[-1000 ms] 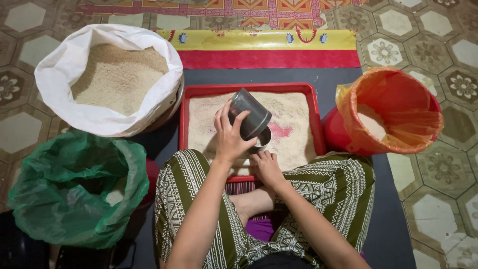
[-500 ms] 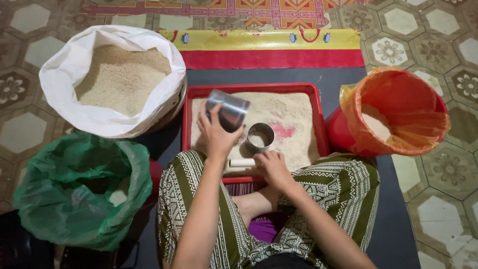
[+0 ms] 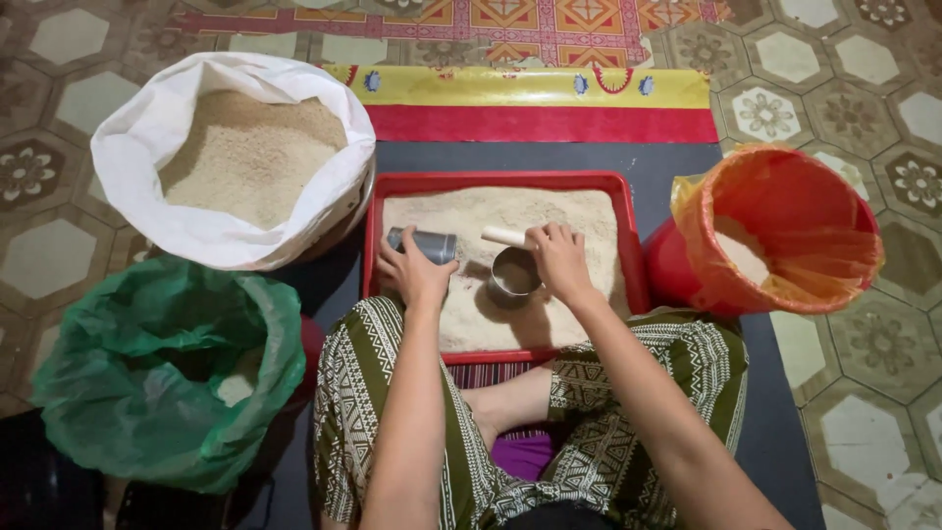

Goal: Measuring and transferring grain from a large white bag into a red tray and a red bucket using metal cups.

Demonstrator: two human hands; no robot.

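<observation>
So the biggest thing here is the patterned tile floor (image 3: 59, 255) with a dark mat (image 3: 677, 162) laid over it, and past that a yellow and red cloth strip (image 3: 530, 103) is running along the far edge. A person is sitting cross-legged on the mat in green and white patterned trousers (image 3: 373, 412).

To the upper left a white sack (image 3: 147, 186) is sitting rolled open, full of pale grain. Below it, just beside the person's left knee, a green plastic bag (image 3: 128, 393) is slumping open with a little grain showing inside. Over on the right an orange-lined red bucket (image 3: 785, 226) is holding a bit of grain at the bottom.

Right in front of the knees a red tray (image 3: 500, 180) is lying flat, spread with the same grain.

The left hand (image 3: 417, 275) is wrapping its fingers around a small metal can (image 3: 424, 243), gripping it on its side over the left part of the tray, just above the grain. The right hand (image 3: 559, 257) is closing its fingers on a pale handle (image 3: 503, 236) that's attached to a round metal scoop cup (image 3: 514, 275), which is sitting mouth-up in the grain near the tray's middle, with grain in it. Can and scoop are just beside each other, not touching as far as I can see.
</observation>
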